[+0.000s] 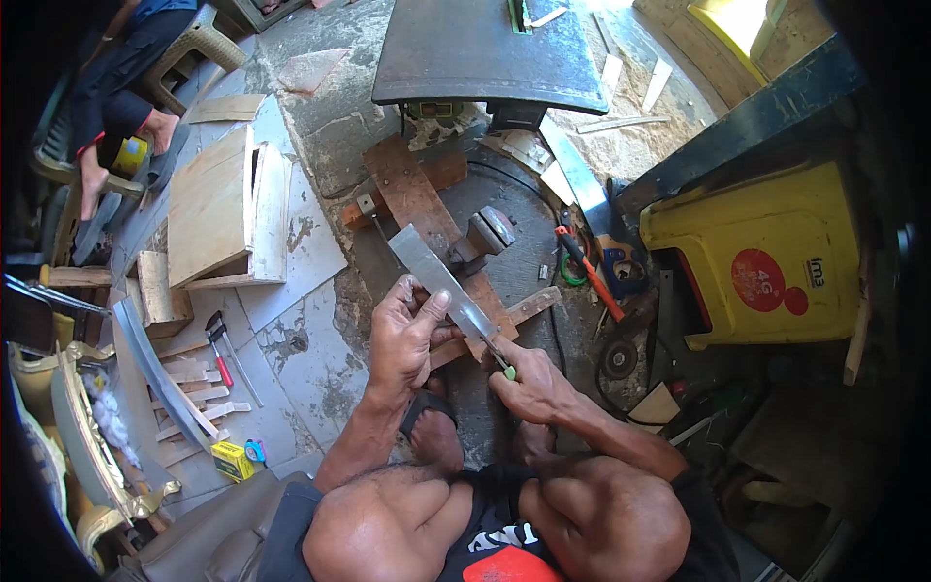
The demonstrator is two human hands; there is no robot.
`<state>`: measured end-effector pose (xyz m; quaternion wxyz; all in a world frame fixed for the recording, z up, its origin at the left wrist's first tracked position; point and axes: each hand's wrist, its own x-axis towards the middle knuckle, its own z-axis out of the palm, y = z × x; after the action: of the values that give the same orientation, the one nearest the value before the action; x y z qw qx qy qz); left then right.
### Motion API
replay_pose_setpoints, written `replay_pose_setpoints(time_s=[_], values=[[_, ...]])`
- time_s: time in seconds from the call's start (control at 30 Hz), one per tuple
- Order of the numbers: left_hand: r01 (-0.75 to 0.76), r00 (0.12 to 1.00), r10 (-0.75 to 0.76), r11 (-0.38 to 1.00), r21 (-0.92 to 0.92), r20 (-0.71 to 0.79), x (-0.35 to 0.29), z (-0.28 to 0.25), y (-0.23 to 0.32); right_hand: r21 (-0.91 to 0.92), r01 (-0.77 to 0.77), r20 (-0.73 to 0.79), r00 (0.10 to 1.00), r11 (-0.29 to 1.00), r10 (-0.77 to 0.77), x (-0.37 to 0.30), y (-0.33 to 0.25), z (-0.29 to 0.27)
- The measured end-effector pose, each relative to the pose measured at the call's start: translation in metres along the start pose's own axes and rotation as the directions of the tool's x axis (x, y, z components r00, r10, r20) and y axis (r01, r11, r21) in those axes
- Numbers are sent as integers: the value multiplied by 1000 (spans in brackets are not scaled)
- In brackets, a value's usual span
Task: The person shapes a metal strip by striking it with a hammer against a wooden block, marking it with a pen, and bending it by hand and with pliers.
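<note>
The metal strip [456,301] is held between the person's two hands, above a wooden plank [412,194] that lies in front of the feet. The left hand [402,335] grips it at the left edge, thumb pressed on the upper face. The right hand [536,383] is closed at the near end around a slim, green-ended piece [509,372].

The step in hand is judged to be close handwork or checking at that near end. The next move appears to call for a firm left grip, the strip kept from twisting, and fingers clear of its edges. The vise [485,236] stands just beyond the strip and is not gripping it.

The left fingertips are partly hidden behind the strip. The right hand covers most of the green-ended piece; whether it is a separate tool or fixed to the strip cannot be determined. The strip's underside is not visible. A second person's legs [116,121] are cut off at upper left. The lower right is too dark to inspect.
</note>
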<state>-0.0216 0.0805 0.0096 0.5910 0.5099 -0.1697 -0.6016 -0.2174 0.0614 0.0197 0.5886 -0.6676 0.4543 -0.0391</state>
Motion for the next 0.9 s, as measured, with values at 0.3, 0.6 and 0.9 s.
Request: replay_pose_setpoints(time_s=[0.3, 0.6, 0.9], values=[[-16, 1000, 16, 1000, -4, -17, 0, -1, -1, -26, -51, 35, 998, 998, 52, 0, -5, -5], [-21, 999, 21, 1000, 10, -26, 0, 7, 1, -64, -21, -9, 1000, 998, 20, 1, 6, -2], [-236, 956, 205, 962, -135, -211, 9, -4, 24, 109, 16, -51, 999, 994, -11, 8, 10, -13]])
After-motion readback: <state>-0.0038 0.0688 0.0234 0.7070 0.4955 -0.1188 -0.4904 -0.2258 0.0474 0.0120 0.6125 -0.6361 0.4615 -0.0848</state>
